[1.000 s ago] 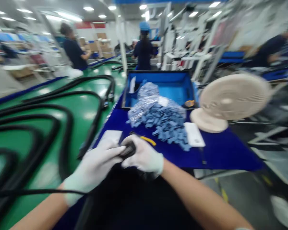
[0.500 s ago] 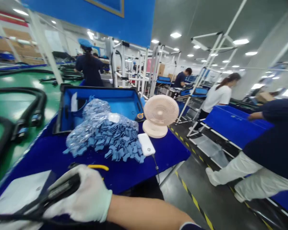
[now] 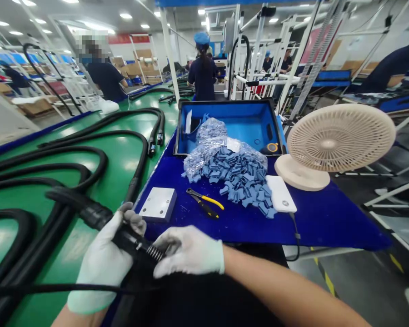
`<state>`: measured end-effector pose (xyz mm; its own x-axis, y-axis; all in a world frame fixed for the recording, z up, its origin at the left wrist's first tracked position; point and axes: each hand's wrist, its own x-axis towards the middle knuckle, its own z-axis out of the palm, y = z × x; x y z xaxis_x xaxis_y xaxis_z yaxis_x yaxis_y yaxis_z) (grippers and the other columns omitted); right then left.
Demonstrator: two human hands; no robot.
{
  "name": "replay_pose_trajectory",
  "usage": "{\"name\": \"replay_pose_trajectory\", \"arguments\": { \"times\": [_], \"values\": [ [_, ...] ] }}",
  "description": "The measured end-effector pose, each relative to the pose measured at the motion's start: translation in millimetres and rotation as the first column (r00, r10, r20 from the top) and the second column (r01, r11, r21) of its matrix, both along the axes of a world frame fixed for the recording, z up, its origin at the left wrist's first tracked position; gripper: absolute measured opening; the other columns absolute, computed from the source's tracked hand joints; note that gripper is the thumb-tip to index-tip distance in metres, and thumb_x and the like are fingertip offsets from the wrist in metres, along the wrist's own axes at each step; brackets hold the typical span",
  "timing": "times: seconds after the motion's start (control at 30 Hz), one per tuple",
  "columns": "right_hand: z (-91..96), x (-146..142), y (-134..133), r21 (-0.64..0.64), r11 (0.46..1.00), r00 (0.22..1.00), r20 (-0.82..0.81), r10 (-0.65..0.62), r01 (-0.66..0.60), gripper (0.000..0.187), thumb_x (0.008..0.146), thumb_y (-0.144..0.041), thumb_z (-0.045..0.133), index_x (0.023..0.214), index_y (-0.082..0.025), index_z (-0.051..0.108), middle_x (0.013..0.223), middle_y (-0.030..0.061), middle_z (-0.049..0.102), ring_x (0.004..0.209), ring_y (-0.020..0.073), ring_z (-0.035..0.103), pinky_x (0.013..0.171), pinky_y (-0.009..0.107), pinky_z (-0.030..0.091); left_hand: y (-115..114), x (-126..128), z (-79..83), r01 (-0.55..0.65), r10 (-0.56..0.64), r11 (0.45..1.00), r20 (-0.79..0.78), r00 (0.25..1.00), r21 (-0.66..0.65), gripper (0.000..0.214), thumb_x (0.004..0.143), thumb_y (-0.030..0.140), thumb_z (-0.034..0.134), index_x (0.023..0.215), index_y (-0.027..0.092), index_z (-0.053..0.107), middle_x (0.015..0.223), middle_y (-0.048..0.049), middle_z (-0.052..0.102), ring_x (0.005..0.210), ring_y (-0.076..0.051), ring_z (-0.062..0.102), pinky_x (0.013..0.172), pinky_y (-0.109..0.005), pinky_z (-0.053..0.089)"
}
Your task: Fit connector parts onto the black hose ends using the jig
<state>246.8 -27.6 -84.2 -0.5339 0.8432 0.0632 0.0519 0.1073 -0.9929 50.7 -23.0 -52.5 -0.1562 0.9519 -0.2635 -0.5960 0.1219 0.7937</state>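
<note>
A black corrugated hose (image 3: 68,200) lies across my left hand (image 3: 105,254), whose fingers are wrapped round its black end fitting (image 3: 126,238). A metal spring (image 3: 155,253) shows at the fitting's tip. Over that tip is my right hand (image 3: 191,250), thumb below and fingers curled above; the exact contact is hidden. Both hands wear white gloves. Beyond them on the blue tabletop are a grey metal block (image 3: 158,203) and end-cutting pliers (image 3: 204,203) with yellow-and-black handles.
Blue clips (image 3: 241,175) spill from a clear plastic bag (image 3: 209,145) before a blue bin (image 3: 225,106). A white power bank (image 3: 281,194) and beige fan (image 3: 341,138) stand right. More black hoses (image 3: 136,150) lie on the green bench (image 3: 122,172) at left.
My view has swung left, bringing the green bench and hoses into sight. The black fitting, earlier by my right hand at lower left, is now between both hands. Pliers and block are uncovered.
</note>
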Motion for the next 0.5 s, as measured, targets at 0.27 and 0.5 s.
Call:
{"name": "replay_pose_trajectory", "arguments": {
  "times": [0.27, 0.5],
  "values": [
    [0.7, 73.7, 116.5, 0.593, 0.773, 0.191, 0.751, -0.632, 0.226, 0.026, 0.093, -0.03, 0.058, 0.1, -0.008, 0.07, 0.111, 0.0244, 0.06, 0.102, 0.0357, 0.065, 0.084, 0.047, 0.051, 49.6, -17.0, 46.4, 0.147, -0.022, 0.934, -0.356, 0.934, 0.327, 0.012, 0.09, 0.024, 0.068, 0.097, 0.016, 0.063, 0.058, 0.0068, 0.031, 0.047, -0.007, 0.031, 0.044, -0.02, 0.035],
    [-28.5, 77.9, 116.3, 0.626, 0.763, 0.226, 0.729, -0.646, 0.161, 0.023, 0.093, -0.03, 0.057, 0.109, -0.015, 0.063, 0.097, 0.0142, 0.068, 0.093, 0.0299, 0.068, 0.082, 0.039, 0.049, 104.4, -21.2, 40.8, 0.181, 0.099, 0.879, -0.54, 0.836, 0.441, 0.024, 0.082, 0.028, 0.073, 0.1, 0.016, 0.062, 0.053, 0.0087, 0.037, 0.041, -0.007, 0.031, 0.042, -0.022, 0.032]
  ]
}}
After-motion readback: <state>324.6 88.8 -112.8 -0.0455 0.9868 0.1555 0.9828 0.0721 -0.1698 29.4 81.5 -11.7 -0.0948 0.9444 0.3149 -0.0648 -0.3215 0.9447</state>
